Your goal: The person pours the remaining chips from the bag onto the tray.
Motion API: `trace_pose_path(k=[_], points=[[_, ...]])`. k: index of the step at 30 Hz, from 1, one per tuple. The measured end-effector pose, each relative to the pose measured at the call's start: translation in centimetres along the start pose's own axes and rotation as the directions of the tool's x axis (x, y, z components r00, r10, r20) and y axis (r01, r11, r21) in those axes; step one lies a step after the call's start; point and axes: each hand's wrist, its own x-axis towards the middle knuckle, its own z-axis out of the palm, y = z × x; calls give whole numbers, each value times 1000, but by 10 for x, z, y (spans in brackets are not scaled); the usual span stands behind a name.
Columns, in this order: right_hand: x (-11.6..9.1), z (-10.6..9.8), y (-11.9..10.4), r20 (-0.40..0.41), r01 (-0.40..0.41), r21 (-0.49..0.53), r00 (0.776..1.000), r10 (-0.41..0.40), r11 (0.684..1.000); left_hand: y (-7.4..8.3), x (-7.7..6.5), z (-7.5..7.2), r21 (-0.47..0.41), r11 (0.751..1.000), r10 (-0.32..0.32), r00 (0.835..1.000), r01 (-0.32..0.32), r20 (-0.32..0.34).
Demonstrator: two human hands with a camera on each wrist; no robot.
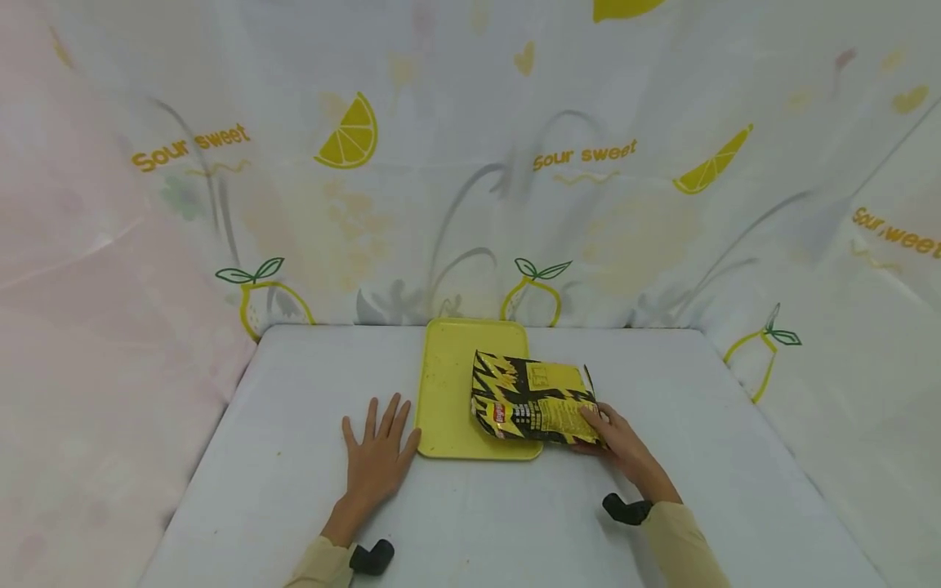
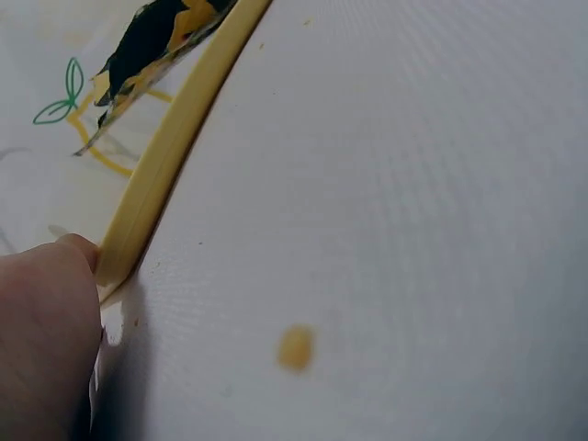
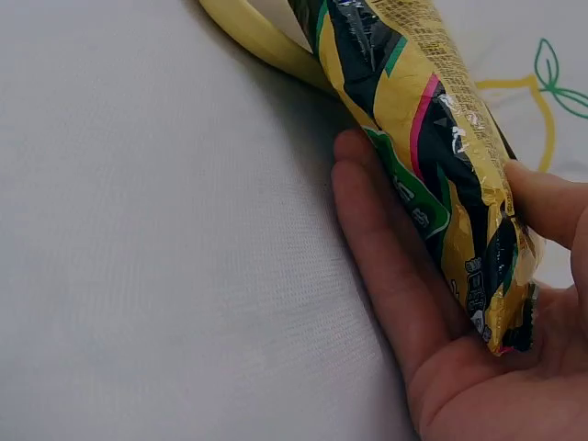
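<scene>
A yellow and black chip bag lies tilted over the right part of a yellow tray. My right hand grips the bag's right end, thumb on top and fingers underneath. In the right wrist view the thumb presses the bag while the fingers run along its underside. My left hand lies spread on the table left of the tray, its thumb at the tray's edge. The left wrist view shows the thumb right at the tray's corner.
A white-covered table holds the tray near its back edge. Behind and at the sides hangs a white curtain with lemon prints. Black wrist mounts are on both forearms. A few small crumbs dot the tabletop.
</scene>
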Motion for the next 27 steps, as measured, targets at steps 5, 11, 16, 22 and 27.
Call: trace_pose_path(k=[5, 11, 16, 22, 27], points=[[-6, 0, -1, 61, 25, 122, 998, -33, 992, 0, 0, 1, 4, 1000, -3, 1000, 4, -11], [-14, 1, -3, 96, 91, 301, 987, -125, 949, 2, 0, 1, -2, 1000, -1, 1000, 1, -21], [-17, 5, -3, 114, 188, 550, 948, -296, 814, 2, -1, 0, -10, 1000, -1, 1000, 1, -24], [-13, 13, -9, 27, 238, 718, 930, -368, 654, 2, 0, 0, -12, 1000, -5, 1000, 5, -14], [-13, 14, -13, -141, 292, 646, 954, -265, 706, 2, 0, -1, -9, 1000, -1, 1000, 1, -4]])
